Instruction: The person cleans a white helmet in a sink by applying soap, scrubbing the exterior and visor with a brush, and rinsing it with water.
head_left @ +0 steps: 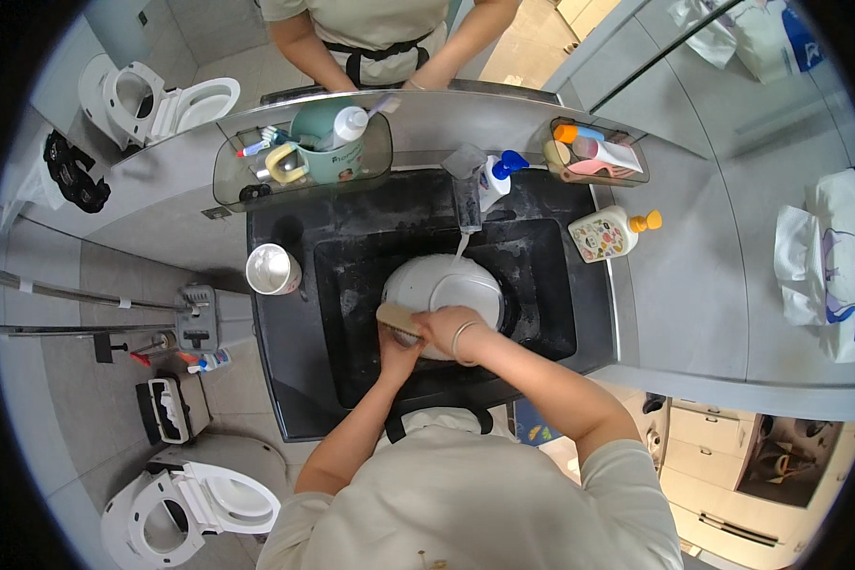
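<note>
In the black sink lies a large round white thing with a circular raised part on its right; its kind is unclear. A thin stream of water runs onto it from the faucet. My right hand, with a bangle at the wrist, is closed on a scrubbing brush with a pale back and short bristles. Just below the brush, at the white thing's near left edge, my left hand has its fingers curled around something greyish. The brush and my right hand mostly hide what it holds.
A white cup stands on the counter's left. Behind the sink are a blue-topped pump bottle and a wall tray holding a green mug. A yellow-topped bottle lies right. A toilet stands lower left.
</note>
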Available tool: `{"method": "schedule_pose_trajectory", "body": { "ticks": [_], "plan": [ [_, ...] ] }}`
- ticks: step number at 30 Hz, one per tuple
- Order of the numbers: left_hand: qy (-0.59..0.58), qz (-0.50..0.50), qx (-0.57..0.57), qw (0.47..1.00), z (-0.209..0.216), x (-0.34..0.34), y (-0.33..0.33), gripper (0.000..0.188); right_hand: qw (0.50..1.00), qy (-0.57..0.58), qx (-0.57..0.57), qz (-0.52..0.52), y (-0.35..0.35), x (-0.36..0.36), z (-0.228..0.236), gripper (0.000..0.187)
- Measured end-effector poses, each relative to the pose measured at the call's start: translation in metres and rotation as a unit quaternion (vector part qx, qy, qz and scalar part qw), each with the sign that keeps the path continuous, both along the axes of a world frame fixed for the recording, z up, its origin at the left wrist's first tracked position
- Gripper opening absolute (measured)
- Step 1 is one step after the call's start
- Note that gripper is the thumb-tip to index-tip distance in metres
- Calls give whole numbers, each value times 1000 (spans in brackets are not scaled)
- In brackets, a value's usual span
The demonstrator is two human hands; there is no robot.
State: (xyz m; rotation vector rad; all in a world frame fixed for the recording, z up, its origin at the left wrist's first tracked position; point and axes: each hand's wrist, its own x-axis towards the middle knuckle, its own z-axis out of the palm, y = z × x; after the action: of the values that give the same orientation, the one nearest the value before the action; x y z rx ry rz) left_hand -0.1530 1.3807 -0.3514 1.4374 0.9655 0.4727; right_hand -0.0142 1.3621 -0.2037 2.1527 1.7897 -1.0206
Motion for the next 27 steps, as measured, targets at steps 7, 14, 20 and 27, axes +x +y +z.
{"method": "schedule_pose_trajectory", "body": {
  "ticks": [7, 14, 20, 27],
  "plan": [
    [33, -10, 95, 995, 16, 1, 4, 102, 974, -74, 99, -191, 4, 63, 6, 32],
    [30, -51, 135, 989, 11, -2, 10, 101, 989, -45, 117, -73, -26, -5, 4, 37],
    [25, -73, 162, 984, 23, 0, 14, 97, 948, -59, 178, -255, -16, 54, -15, 36],
    [97, -198, 300, 928, 55, -1, 19, 101, 958, -21, 233, -169, -77, -7, -12, 40]
  ]
}}
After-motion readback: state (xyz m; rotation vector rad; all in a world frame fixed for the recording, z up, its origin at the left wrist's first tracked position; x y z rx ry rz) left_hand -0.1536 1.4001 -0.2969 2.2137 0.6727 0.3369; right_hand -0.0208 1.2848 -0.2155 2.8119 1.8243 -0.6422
